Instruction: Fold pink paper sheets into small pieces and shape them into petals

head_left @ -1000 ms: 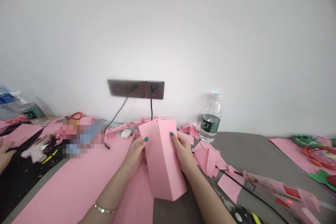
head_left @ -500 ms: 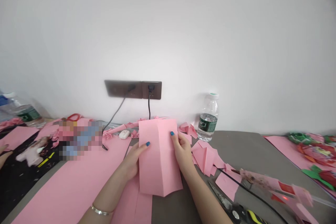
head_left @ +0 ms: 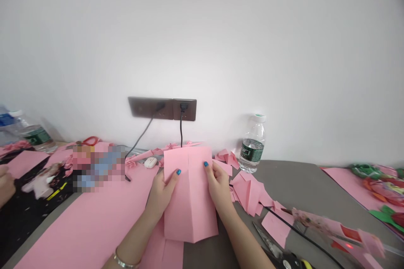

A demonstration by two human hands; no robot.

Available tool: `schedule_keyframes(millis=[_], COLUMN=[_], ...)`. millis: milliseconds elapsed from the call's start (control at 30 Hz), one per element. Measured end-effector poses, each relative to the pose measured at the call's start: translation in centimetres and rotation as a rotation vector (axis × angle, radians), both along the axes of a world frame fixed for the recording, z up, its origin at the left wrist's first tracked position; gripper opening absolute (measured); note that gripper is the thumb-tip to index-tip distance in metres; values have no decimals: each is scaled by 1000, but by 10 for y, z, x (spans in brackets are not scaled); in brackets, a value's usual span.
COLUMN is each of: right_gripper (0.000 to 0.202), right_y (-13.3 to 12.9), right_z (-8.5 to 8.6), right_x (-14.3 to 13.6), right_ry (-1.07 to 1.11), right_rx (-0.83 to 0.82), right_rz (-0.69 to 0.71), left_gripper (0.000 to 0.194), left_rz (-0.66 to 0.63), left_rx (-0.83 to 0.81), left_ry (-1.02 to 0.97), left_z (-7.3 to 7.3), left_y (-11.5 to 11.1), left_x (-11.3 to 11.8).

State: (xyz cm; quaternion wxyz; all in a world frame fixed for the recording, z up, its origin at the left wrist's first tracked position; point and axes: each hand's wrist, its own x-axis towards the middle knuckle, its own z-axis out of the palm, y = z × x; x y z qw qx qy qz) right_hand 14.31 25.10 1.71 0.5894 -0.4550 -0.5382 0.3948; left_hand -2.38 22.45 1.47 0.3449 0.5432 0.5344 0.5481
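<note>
Hands: left (head_left: 162, 195) and right (head_left: 219, 187) both closed on a creased pink sheet (head_left: 191, 201), thumbs on its face, one at each side, sheet held up above the near middle of the desk (head_left: 284, 176). Large pink paper (head_left: 91, 214) lies left. Right of the sheet: folded pink pieces (head_left: 249, 191), bottle (head_left: 251, 145) upright on the far side, pink glue gun (head_left: 334, 227) with a red light, scissors (head_left: 271, 246) near. Another person's hand (head_left: 5, 187) at far left.

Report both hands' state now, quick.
Left hand: closed on the left edge of the creased pink paper sheet, thumb on its front.
Right hand: closed on the same sheet's right edge, thumb also on the front.
</note>
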Motion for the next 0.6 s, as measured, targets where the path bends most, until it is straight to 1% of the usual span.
schedule_keyframes(millis=[100,233,367,500,600], right_gripper=[40,40,40,38,36], right_y=[1,2,0,-1,0], right_z=[-1,-2,0,3,4], right_x=[1,1,1,3,5], right_ry=[9,19,18,93,109], right_rx=[-21,-46,-62,-91,-113], right_rz=[3,21,12,43,136], left_gripper=[40,40,39,40,40], left_rz=[11,18,41,51,97], left_rx=[2,12,31,-31,-59], left_ry=[34,42,42,-36,-141], left_z=[0,-1,-2,2,7], left_y=[0,-2,-2,-1,-1], left_x=[-1,-1,-2,-1,-2])
